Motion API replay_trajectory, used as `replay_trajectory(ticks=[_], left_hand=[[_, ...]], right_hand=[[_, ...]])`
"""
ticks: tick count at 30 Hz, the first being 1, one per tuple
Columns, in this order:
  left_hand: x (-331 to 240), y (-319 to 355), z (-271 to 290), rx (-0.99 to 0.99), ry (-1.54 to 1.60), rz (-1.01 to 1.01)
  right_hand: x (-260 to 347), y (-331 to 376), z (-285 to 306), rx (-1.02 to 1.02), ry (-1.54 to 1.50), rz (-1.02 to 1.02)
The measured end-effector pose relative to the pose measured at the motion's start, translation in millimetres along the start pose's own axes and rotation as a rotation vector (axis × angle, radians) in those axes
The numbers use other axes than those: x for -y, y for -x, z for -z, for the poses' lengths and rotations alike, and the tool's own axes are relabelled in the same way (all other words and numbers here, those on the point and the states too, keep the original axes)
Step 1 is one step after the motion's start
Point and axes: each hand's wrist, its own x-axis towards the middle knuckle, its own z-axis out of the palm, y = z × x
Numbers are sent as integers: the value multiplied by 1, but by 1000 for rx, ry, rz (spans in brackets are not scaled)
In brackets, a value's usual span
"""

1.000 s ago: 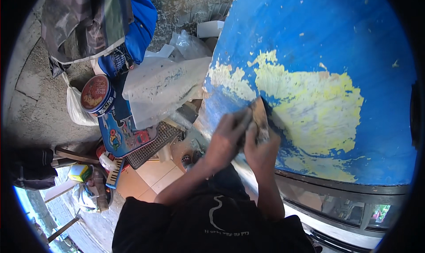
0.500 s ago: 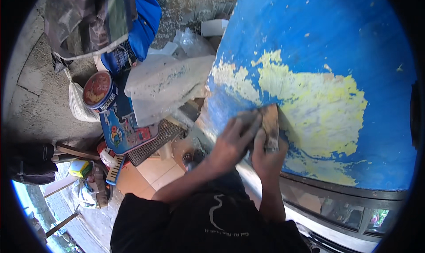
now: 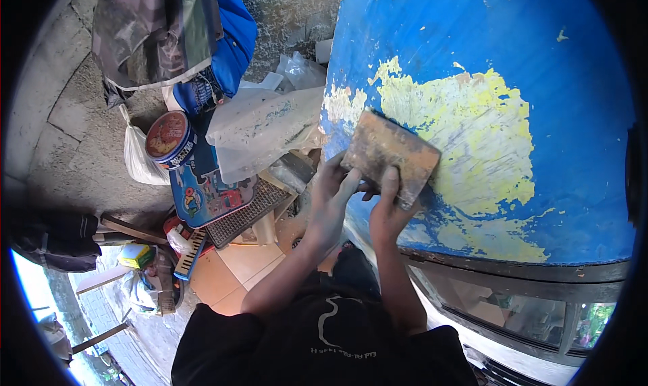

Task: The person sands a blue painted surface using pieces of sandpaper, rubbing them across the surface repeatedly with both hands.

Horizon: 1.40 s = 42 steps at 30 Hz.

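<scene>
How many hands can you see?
2. The left hand is by the left corner of the brown block; the right hand grips the block's lower edge. Some fingers are hidden.

Near the middle of the frame, the right grip [image 3: 391, 207] has its thumb across a brown slab [image 3: 391, 150], the left grip [image 3: 333, 194] at its lower left corner. A blue panel [image 3: 580, 129] with a pale patch [image 3: 482, 140] fills the upper right. At left: a round tin [image 3: 167, 136], plastic sheet [image 3: 260, 129], and toy keyboard [image 3: 191, 254] beside floor tiles [image 3: 236, 258].
</scene>
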Motion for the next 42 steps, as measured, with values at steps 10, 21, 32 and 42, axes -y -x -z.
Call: replay_trajectory(ticks=[10, 21, 32, 42], left_hand=[[-3, -53, 9, -36, -238, 16], [22, -57, -15, -216, -124, 40], [9, -70, -17, -212, -385, 66], [5, -70, -14, -125, -449, 15]], right_hand=[[-32, -14, 30, 420, -328, -250], [-23, -16, 33, 341, 415, 24], [-1, -9, 4, 155, 389, 68], [6, -11, 7, 188, 320, 35]])
